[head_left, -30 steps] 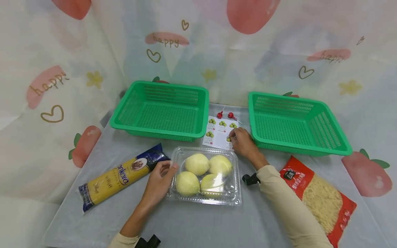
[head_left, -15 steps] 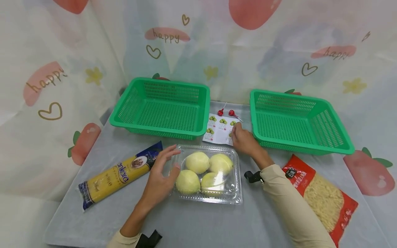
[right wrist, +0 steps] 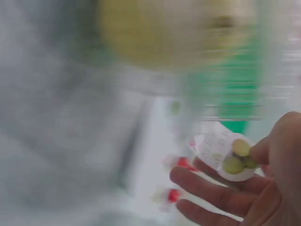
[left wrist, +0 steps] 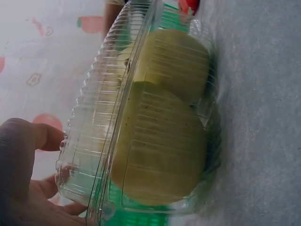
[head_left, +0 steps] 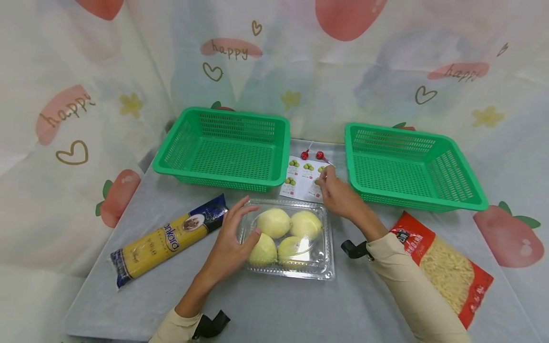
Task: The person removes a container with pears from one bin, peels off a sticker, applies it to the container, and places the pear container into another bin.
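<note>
left grip: fingers spread, laid on the clear fruit box.
right grip: a sticker is pinched, seen only by the right wrist view.

Staged tabletop booth, probably a data-collection setup and not a lived-in kitchen or shop: a grey-covered table is boxed in on three sides by hung printed sheeting with strawberries, hearts and "happy" lettering, and no room walls or furniture can be seen past it. Groceries are laid out prop-style around two identical green plastic baskets: a spaghetti pack, a red bag of dried noodles, a clear clamshell of yellow fruit, a sticker sheet. Black wrist-camera straps are worn by the person; the right wrist view is too blurred to add anything.
</note>
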Tool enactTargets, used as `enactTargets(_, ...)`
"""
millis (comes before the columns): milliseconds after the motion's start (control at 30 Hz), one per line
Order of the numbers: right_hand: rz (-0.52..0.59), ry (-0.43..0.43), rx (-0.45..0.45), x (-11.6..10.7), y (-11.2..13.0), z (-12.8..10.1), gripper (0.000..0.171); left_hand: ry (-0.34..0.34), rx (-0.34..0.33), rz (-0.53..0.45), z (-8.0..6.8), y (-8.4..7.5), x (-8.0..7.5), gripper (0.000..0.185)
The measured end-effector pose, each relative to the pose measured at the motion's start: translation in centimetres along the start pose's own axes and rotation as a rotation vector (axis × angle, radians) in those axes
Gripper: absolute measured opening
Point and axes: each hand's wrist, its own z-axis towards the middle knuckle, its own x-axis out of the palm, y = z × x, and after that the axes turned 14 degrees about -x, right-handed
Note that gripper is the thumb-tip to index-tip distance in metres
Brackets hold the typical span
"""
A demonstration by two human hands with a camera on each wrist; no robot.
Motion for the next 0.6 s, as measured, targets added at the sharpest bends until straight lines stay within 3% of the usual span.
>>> enactTargets(167, -0.022, -0.009, -0.041, -3.4, 3.8, -0.9, 0.014, 0.004, 0.005, 0.012, -0.1, 0.1, 0.2, 0.050)
enactTargets(267, 0.053, 0.017, -0.090, -4.4, 6.2, -1.6, 0.012, 0.011, 0.014, 0.021, -0.1, 0.1, 0.2, 0.050)
enactTargets(433, 0.180, 0.126, -0.187, -3.7, 9.4, -2.4, 0.006, 0.006, 0.027, 0.035, 0.2, -0.2, 0.5, 0.050)
enactTargets(600, 0.121, 0.203, -0.247, -1.8, 10.8, -2.4, 0.008, -0.025, 0.030, 0.064, 0.6, -0.3, 1.1, 0.051)
